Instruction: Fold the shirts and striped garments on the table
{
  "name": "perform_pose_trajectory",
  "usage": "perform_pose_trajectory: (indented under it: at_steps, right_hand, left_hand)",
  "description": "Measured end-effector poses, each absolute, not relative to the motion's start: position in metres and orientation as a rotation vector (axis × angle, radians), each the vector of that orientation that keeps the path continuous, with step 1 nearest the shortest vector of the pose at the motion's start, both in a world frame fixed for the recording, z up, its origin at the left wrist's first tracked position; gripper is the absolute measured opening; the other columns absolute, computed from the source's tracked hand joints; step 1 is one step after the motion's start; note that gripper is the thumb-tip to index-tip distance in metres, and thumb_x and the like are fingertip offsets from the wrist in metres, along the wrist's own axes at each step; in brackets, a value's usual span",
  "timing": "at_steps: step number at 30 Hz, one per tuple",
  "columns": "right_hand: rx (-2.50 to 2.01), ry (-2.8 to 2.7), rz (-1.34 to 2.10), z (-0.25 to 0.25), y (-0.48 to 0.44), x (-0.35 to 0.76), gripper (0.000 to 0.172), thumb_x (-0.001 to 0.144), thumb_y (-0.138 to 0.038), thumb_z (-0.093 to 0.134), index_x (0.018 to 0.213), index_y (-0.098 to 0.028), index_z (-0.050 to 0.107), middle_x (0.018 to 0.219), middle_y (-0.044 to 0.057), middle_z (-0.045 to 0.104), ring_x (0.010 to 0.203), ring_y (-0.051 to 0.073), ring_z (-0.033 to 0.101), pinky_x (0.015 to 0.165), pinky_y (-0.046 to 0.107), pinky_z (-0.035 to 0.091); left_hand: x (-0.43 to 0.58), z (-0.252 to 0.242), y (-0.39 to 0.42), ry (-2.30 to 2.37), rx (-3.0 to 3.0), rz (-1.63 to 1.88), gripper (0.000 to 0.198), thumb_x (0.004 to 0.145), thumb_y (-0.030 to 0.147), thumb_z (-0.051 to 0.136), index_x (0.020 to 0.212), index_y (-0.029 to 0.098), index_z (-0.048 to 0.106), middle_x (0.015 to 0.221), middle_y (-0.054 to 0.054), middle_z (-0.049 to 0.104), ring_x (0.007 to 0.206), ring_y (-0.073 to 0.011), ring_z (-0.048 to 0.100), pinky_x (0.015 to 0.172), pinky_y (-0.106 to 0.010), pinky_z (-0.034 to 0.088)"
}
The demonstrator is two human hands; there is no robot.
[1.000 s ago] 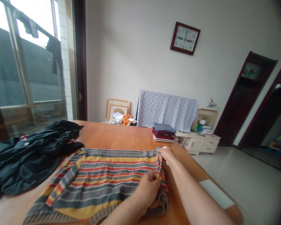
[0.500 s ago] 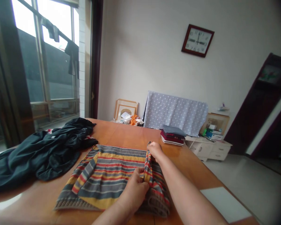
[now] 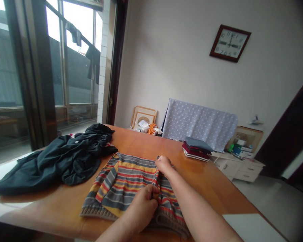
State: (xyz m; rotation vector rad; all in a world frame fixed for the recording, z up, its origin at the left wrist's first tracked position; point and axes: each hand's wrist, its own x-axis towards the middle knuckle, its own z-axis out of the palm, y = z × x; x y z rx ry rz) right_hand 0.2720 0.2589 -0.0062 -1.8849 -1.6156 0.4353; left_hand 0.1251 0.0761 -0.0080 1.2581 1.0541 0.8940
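A striped garment in grey, yellow and red lies flat on the wooden table. My left hand pinches a raised fold of it near the front edge. Farther back, my right hand grips the same fold at the garment's far edge. Both hands are closed on the cloth, and the fold stands up between them over the right part of the garment.
A heap of dark clothes covers the table's left side. A small stack of folded clothes sits at the far right corner. A white sheet lies at the near right. Beyond are a low cabinet, a dotted cloth and windows.
Both hands have carried the fold leftward over the garment, so the folded right part is wider. The view has swung to the left.
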Motion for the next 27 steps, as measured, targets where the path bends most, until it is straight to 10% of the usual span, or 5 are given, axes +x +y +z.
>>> perform_pose_trajectory:
  at_steps: [10, 17, 27]
  right_hand:
    - [-1.766, -1.543, 0.662, -0.005, 0.25, 0.279, 0.027, 0.092, -0.039, 0.05, 0.076, -0.019, 0.06, 0.066, 0.005, 0.07, 0.049, 0.013, 0.061, 0.046, 0.02, 0.044]
    - [-1.694, -1.742, 0.411, 0.0, 0.238, 0.292, 0.027, 0.094, -0.034, 0.047, 0.09, -0.02, 0.07, 0.096, 0.007, 0.076, 0.095, 0.02, 0.068, 0.081, 0.025, 0.049]
    - [-1.76, -2.348, 0.311, -0.026, 0.217, 0.258, 0.064, 0.102, -0.055, 0.032, 0.155, -0.019, 0.039, 0.165, 0.011, 0.025, 0.154, 0.028, 0.013, 0.123, 0.049, 0.006]
  left_hand:
    - [0.111, 0.003, 0.073, 1.148, 1.235, 0.888, 0.015, 0.075, 0.018, 0.061, 0.089, 0.017, 0.063, 0.066, 0.004, 0.057, 0.054, -0.0101, 0.049, 0.049, -0.02, 0.03]
    - [0.112, 0.003, 0.075, 1.153, 1.154, 0.874, 0.024, 0.075, 0.025, 0.067, 0.097, 0.018, 0.058, 0.074, 0.004, 0.058, 0.058, -0.0091, 0.051, 0.049, -0.018, 0.034]
    - [0.107, -0.015, 0.087, 1.052, 1.086, 0.909, 0.028, 0.075, 0.023, 0.065, 0.1, 0.021, 0.054, 0.071, 0.006, 0.054, 0.052, -0.0069, 0.045, 0.045, -0.016, 0.033]
